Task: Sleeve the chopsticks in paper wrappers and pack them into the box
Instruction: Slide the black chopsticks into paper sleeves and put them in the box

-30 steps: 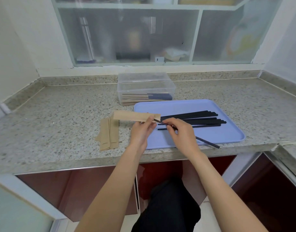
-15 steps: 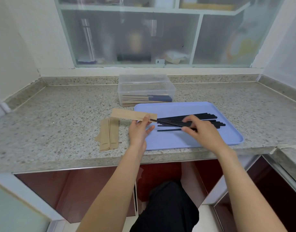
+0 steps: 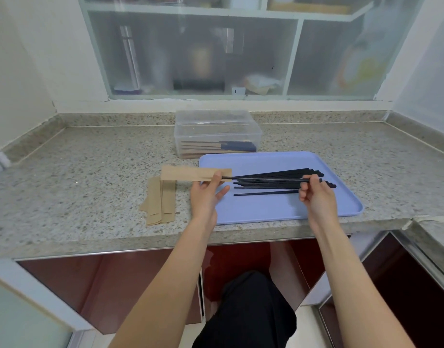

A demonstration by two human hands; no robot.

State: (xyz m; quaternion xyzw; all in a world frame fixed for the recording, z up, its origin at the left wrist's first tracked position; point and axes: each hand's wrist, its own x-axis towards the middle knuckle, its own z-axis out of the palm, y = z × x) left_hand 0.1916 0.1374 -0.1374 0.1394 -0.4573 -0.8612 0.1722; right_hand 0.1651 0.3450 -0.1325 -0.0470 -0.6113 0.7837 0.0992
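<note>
My left hand (image 3: 206, 197) pinches a brown paper wrapper (image 3: 190, 174) at its open right end, above the counter's left of the tray. My right hand (image 3: 316, 197) pinches the thick end of black chopsticks (image 3: 266, 179) whose tips sit in the wrapper's mouth. Several loose black chopsticks (image 3: 278, 185) lie on the blue tray (image 3: 266, 209). Behind the tray stands a clear plastic box (image 3: 217, 131) holding several sleeved chopsticks.
A small stack of empty brown wrappers (image 3: 159, 202) lies on the granite counter (image 3: 78, 184) left of my left hand. The counter's front edge runs just below the tray. Frosted glass cabinet doors rise behind the box.
My right hand slid right along the chopsticks to their thick end. The chopstick tips went into the wrapper's mouth, which my left hand kept holding.
</note>
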